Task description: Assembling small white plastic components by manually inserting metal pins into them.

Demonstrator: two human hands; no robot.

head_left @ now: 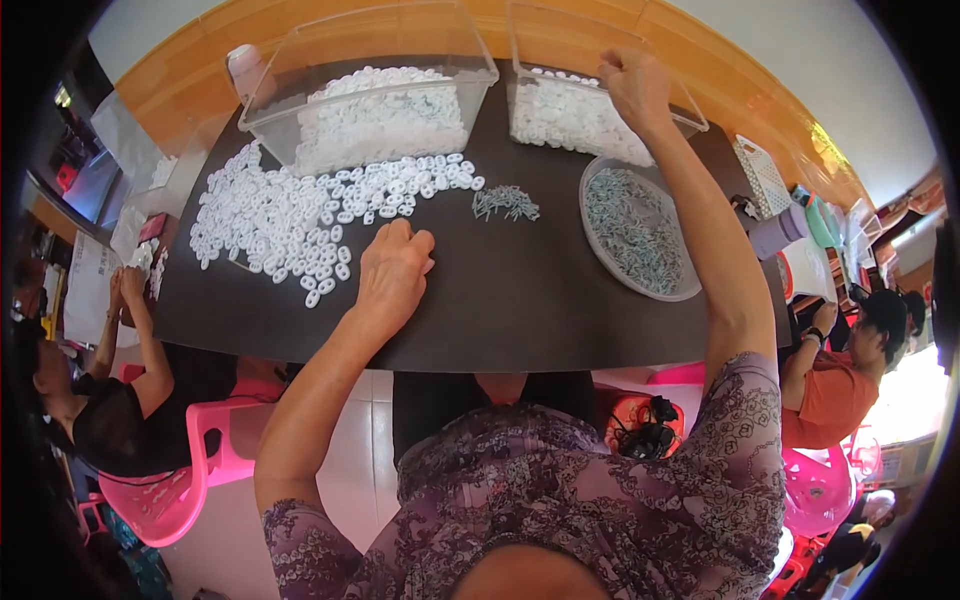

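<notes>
My left hand (394,272) rests over the dark table with its fingers curled closed; whatever it may hold is hidden. Just beyond it spreads a loose pile of small white oval plastic pieces with holes (262,215). My right hand (637,88) is raised over the right clear plastic bin (582,70), fingers bent together, and I cannot make out anything in them. White pieces fill the lower part of that bin. Below my right forearm stands a round tray (592,235) of small grey-green screw-like parts (635,228). A little heap of the same parts (506,202) lies between my hands.
A larger clear bin (380,112) of white pieces stands at the back left, beside a pinkish bottle (248,72). Toward the right edge are a white basket (762,175) and a purple cup (778,232). Other people sit at left (120,400) and right (840,385).
</notes>
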